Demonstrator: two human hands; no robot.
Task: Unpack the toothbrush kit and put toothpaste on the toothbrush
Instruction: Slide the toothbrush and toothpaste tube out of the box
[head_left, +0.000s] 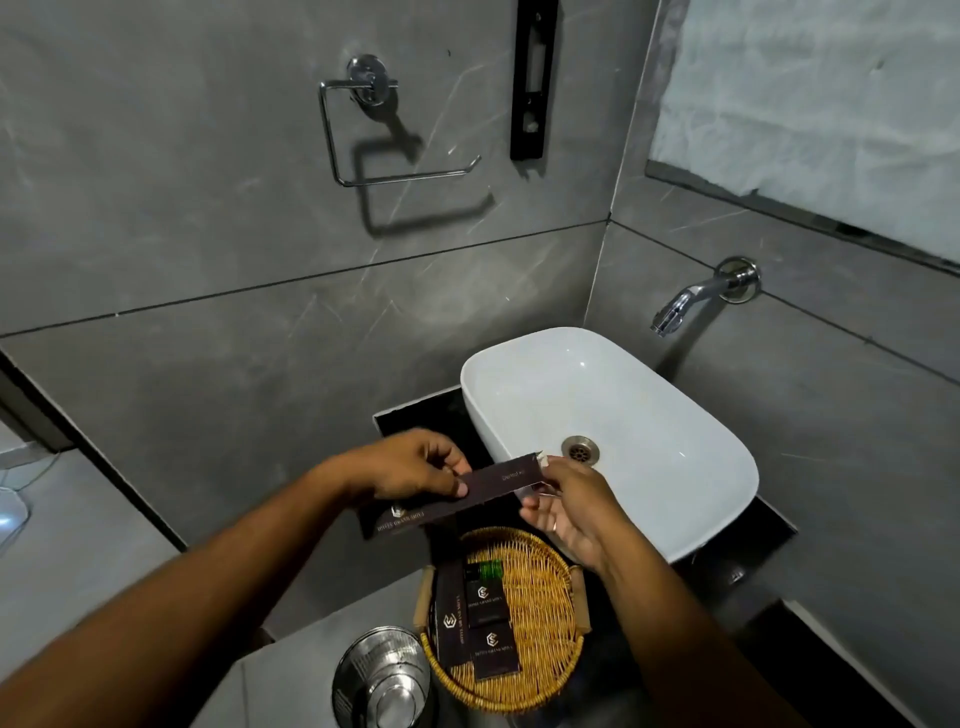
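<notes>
One white basin (649, 415) sits on the dark counter, one tap (691, 301) on the wall above it. Beside the basin, one wicker basket (540, 670) keeps the spares within reach: three dark boxes (491, 654) and one green-capped bottle (485, 571), I count. One steel bin (382, 675) stands below. The kit box (467, 491) is held level over the counter edge; the left hand (415, 467) pinches its middle to steady it, while the right hand (566, 506) has its fingertips at the opened end flap, probably about to draw the contents out
</notes>
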